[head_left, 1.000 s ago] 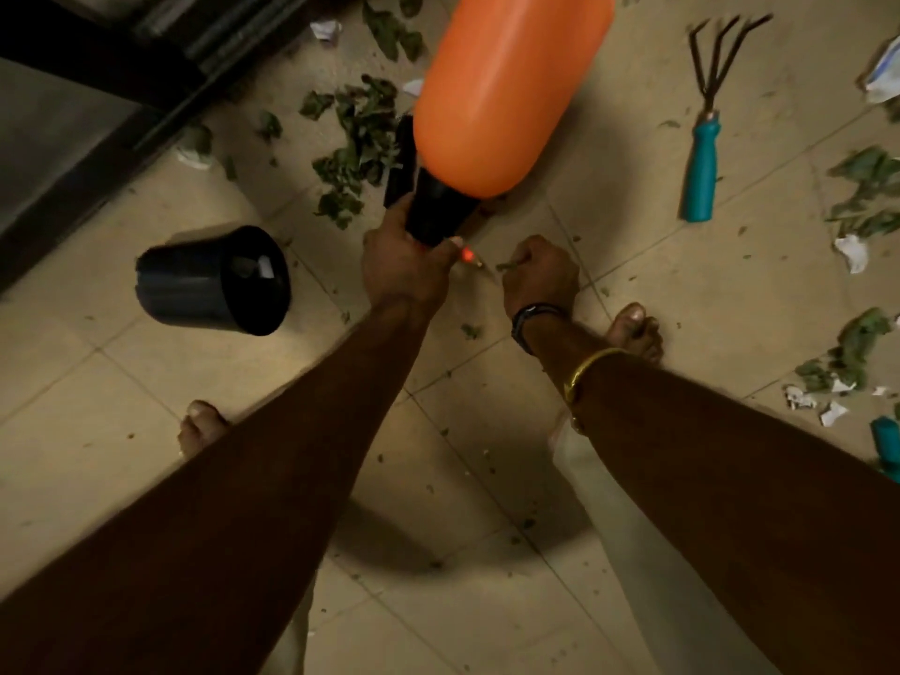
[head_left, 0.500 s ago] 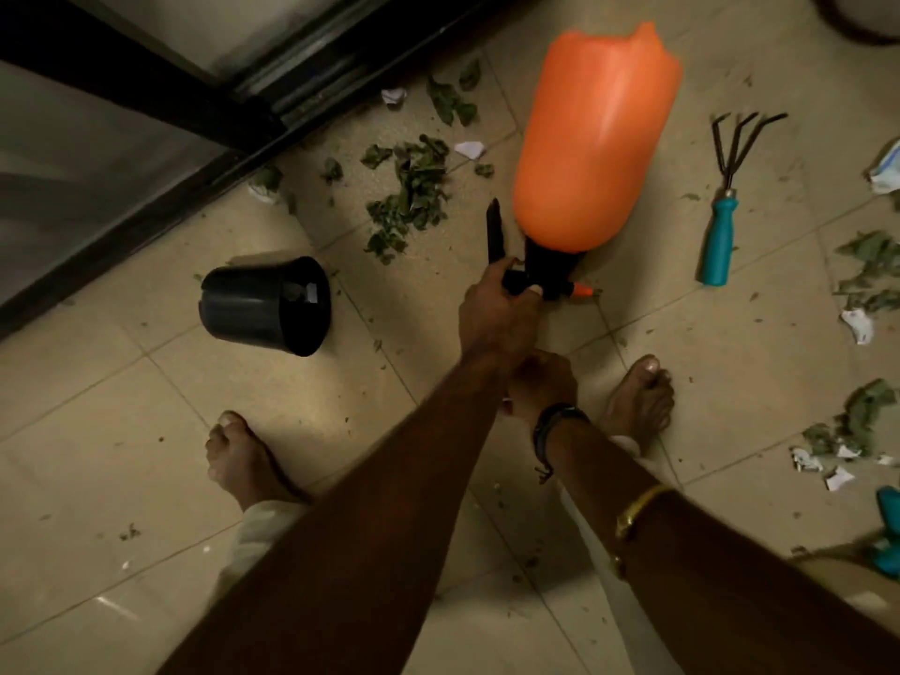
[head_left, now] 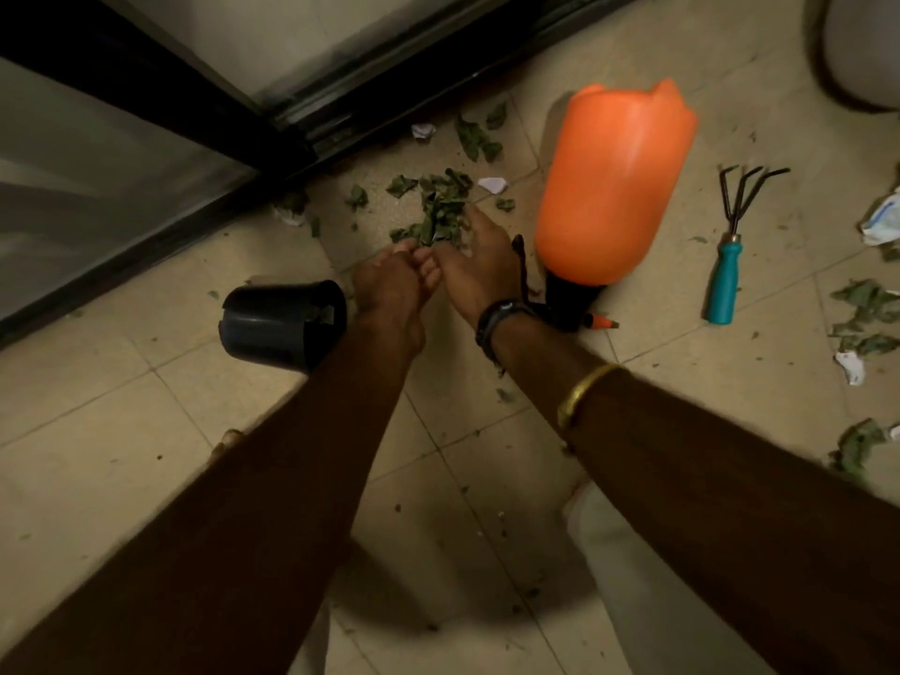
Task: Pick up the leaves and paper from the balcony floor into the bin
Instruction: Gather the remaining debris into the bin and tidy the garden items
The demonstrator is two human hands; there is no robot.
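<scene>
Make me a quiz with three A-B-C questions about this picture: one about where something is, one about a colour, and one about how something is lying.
1. Where is the orange sprayer?
A) behind the glass door
B) between the right hand and the hand rake
C) on a shelf

2. What colour is the hand rake's handle?
A) teal
B) red
C) yellow

3. How is the black bin placed?
A) upright
B) upside down
C) on its side

Answers:
1 B: the hand is on one side of it and the rake on the other.
2 A: the grip below the dark prongs is teal.
3 C: its open mouth faces sideways.
</scene>
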